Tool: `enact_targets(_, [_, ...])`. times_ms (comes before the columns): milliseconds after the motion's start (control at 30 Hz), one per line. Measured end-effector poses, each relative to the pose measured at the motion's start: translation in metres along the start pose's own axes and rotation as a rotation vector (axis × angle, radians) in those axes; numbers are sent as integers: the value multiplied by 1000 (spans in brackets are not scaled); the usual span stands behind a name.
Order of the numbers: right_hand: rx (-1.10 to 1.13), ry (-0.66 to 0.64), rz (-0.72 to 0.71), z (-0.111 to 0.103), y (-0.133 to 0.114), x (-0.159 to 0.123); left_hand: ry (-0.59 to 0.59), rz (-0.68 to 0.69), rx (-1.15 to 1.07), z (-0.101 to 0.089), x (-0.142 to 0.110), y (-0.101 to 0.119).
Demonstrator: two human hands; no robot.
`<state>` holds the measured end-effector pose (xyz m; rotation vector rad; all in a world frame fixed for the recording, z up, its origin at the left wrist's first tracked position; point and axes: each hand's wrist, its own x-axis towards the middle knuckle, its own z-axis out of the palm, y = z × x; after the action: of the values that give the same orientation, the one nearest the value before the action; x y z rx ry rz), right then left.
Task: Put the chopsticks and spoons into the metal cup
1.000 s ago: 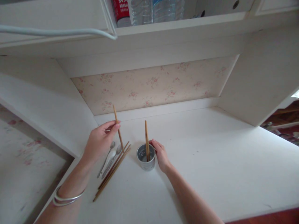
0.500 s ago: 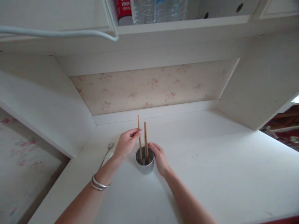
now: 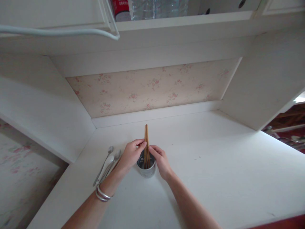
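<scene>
Head view, your only one: your left hand (image 3: pixel 132 155) is pinching, thumb against fingers, around mid-length of the bamboo-coloured chopsticks (image 3: pixel 147 135); can't tell if that's one stick or several. They stand near upright, lower ends inside the perforated metal utensil cup (image 3: pixel 147 173), upper ends well above its rim. Your right hand (image 3: pixel 161 160) is curled at the cup's right side, fingertips by the rim and just beside the sticks; can't tell if it grips the wall or only braces it. Cup is upright on the white countertop (image 3: pixel 202 178). Left of it, partly behind your forearm, lie a metal spoon (image 3: pixel 110 149), a white spoon (image 3: pixel 109 160) and another metal spoon (image 3: pixel 117 154). For good handling: brace the cup low with the right, keep the sticks vertical, let the tips seat on the bottom before you loosen the pinch. Tall sticks in a short cup could lever it over, so no sideways push. Mind your bangles (image 3: pixel 103 194) near the spoon handles.
</scene>
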<state>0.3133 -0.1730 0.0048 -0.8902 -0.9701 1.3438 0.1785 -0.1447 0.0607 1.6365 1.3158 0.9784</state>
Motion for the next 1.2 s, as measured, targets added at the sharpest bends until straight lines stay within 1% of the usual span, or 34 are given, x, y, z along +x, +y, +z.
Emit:
enact_targets(333, [-7,-5,-19,-1,2,0,22,0,-58,1,0,-5])
enact_targets(400, [-10,-3,-25,-1,4,1,35,0,-107,-1,-3,-7])
enact_targets(500, [-12,0,-14,-1,6,1,45,-21,-176,-5,-17,-12])
enact_targets(600, [-1,1,2,-1,7,1,-23,0,-264,-7,-36,-24])
enact_targets(700, [13,-3,4,-1,6,0,-114,43,-403,-2,-51,-41])
enact_targets(833, [-21,-7,-7,0,5,-1,-201,1,-599,11,-58,-57])
enact_targets(933, [-54,3,5,1,6,-3,-250,-24,-696,17,-59,-59])
enact_targets(1000, [-63,10,14,2,8,-3,-244,-3,-690,19,-60,-57])
enact_targets(1100, [-90,31,10,3,9,-3,-195,64,-625,20,-60,-52])
enact_targets(1200, [-172,119,-67,1,8,-2,-160,81,-574,20,-60,-50])
